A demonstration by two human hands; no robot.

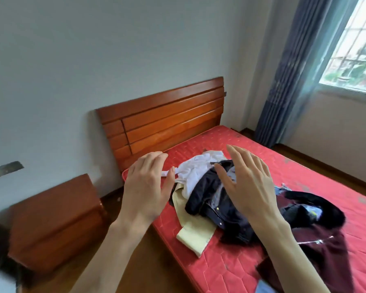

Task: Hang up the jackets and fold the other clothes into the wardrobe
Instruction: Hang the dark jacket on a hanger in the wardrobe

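We are just getting started: our left hand and our right hand are both up in the middle of the frame, fingers spread wide, holding nothing. The clothes lie in a messy pile on the red bed, from the middle over to the lower right. We can see a dark jacket on top, a white top behind it, a pale yellow piece sticking out near the bed's edge, a dark red jacket at the lower right, and a black furry thing beside it. Next, we think we should reach down and pick one piece, maybe the dark jacket, and pull it free without dragging the rest. The wardrobe is not in view, and we see no hangers. The clothes cover each other, so we cannot tell how many there are. A blue bit at the bottom edge is cut off.
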